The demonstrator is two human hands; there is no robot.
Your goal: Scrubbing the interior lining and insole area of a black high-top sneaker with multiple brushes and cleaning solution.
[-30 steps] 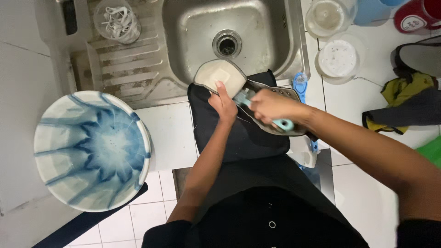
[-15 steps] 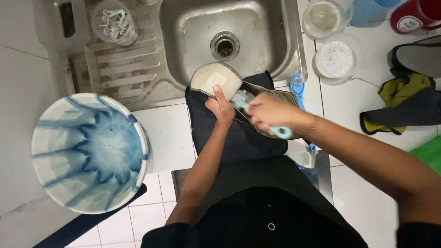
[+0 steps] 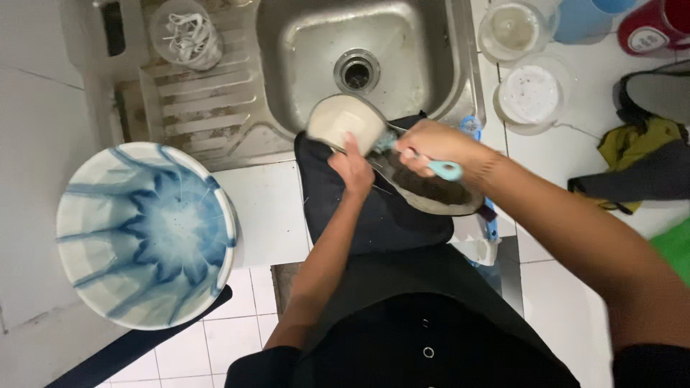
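One dark shoe with a pale sole [image 3: 431, 188] lies at the steel sink's [image 3: 302, 136] front edge. The left hand [image 3: 352, 167] grips its toe, fingers curled; the right hand [image 3: 431, 147], closed, holds one light-blue-handled brush [image 3: 442, 169].

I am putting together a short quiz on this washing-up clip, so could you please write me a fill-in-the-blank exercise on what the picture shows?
1. The left hand holds a shoe over the edge of the steel ____.
2. The right hand grips a brush whose handle is light ____.
3. The big bucket on the left is white with ____ streaks.
4. The sink's drain lies ____ the shoe in the picture.

Missing words: sink; blue; blue; above
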